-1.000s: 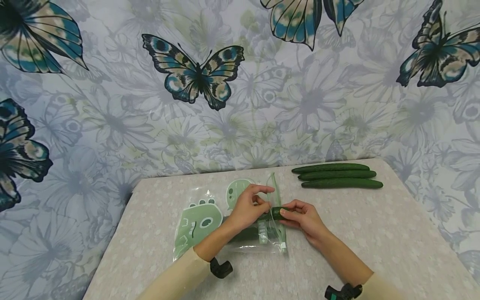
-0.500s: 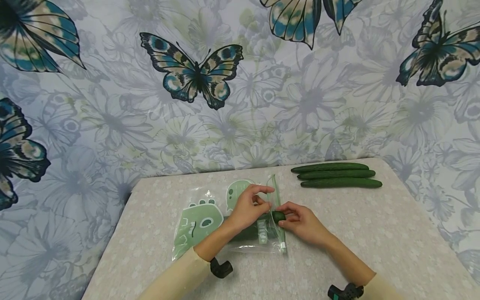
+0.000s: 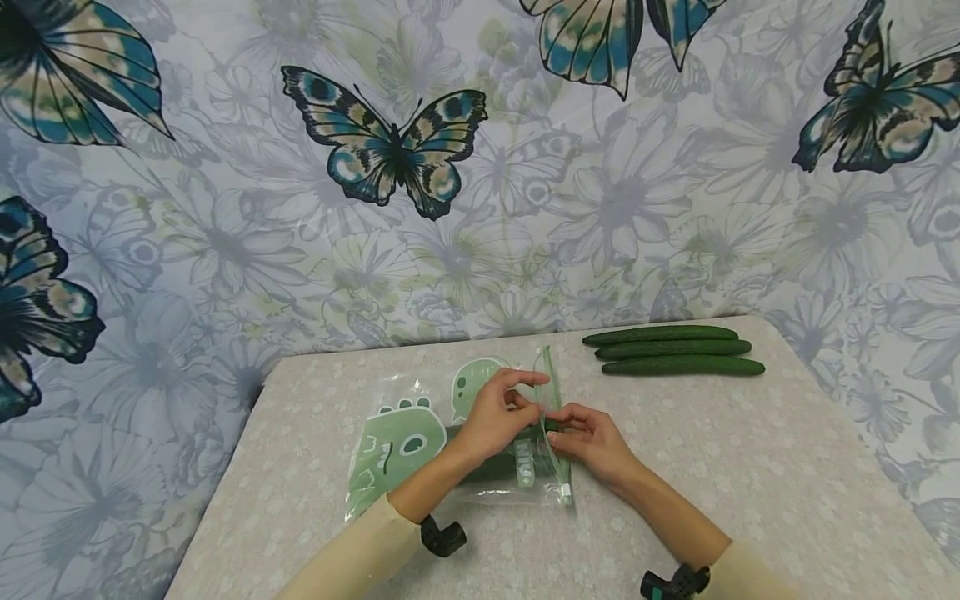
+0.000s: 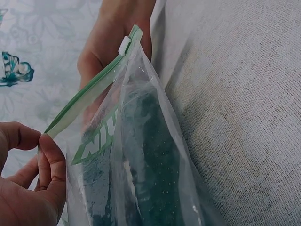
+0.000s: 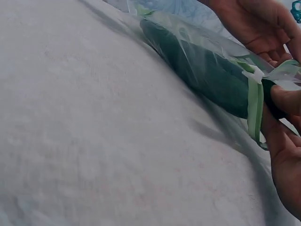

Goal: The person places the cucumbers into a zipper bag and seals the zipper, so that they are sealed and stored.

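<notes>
Head view: the clear zip bag [image 3: 397, 454] lies on the table [image 3: 750, 467], its mouth toward your right. Your left hand [image 3: 491, 421] is over the bag, pinching at its mouth, apparently to keep the opening lifted. Your right hand [image 3: 596, 442] is at the bag's mouth, narrowed on the end of one cucumber [image 3: 557, 424]. Three loose cucumbers [image 3: 682, 350] lie side by side, beyond the bag and to its right, a position judged handy for your right hand.

Left wrist view: your left thumb and finger pinch the green seal strip [image 4: 80, 98] along the bag's mouth. The white slider [image 4: 124, 46] sits near one end of that mouth, presumably so the opening stays free. Dark green bagged cucumbers [image 4: 153, 160] show through the film.

Right wrist view: your right thumb presses the held cucumber's end at the bag's mouth; gripping only the tip probably keeps your fingers clear of the film. How deep it sits, you cannot tell.
</notes>
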